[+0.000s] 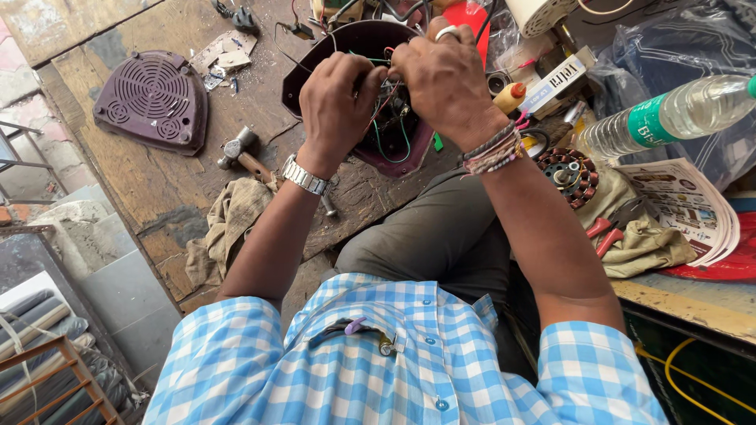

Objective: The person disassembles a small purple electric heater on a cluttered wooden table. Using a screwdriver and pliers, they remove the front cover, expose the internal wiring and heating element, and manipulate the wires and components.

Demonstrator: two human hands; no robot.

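Here — housing (370,47) open-side up — wires (390,102) vertical

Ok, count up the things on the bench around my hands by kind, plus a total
Maroon housing parts: 2, the open housing under the left hand and right hand, and the vented cover
Hammer: 1
Plastic bottle: 1
Wound stator: 1
Total: 5

Rough, worn wooden bench (142,157); glossy maroon plastic housing (315,55); metal hammer head (236,145); crumpled matt cloth (228,228).

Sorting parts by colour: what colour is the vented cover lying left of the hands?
Dark maroon-purple, seen in the head view: the vented cover lies on the wooden bench.
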